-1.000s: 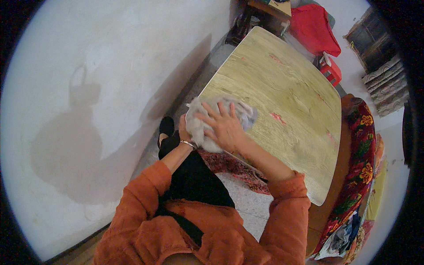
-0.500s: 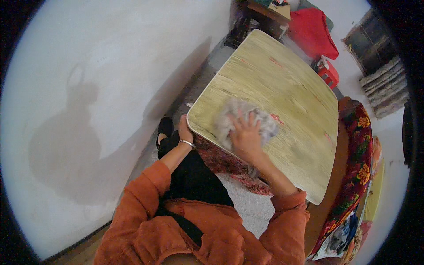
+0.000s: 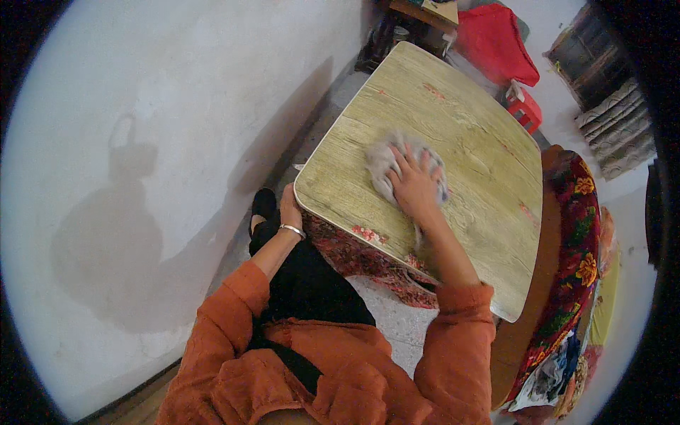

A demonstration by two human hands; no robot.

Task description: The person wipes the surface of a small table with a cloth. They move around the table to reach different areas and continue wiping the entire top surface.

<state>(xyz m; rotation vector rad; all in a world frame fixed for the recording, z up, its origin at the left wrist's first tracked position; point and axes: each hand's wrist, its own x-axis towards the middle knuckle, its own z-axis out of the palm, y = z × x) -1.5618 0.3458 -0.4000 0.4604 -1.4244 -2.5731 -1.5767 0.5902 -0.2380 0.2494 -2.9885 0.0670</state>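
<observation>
A low table [image 3: 354, 152] with a yellow-green wood-grain top, red flower prints and a white rim spreads out before me. On its top lies a bunched grey-white cloth [image 3: 386, 173]. My right hand [image 3: 414, 183] presses down on this cloth, palm down with its fingers spread. At the table's near left corner, my left hand [image 3: 289, 209] is closed on the edge; part of its fingers is hidden there. A metal bangle [image 3: 292, 230] circles my left wrist.
A white wall [image 3: 177, 85] runs along the left. Red patterned fabric [image 3: 340, 255] hangs below the table. To the right stands a wooden piece [image 3: 542, 290] with flowered fabric [image 3: 582, 234]. Behind are a red plastic stool [image 3: 523, 108] and a red cloth [image 3: 496, 42].
My right hand has pushed the cloth farther away and slightly right across the tabletop. Flower prints near the front edge now show. My left hand stays at the corner.
</observation>
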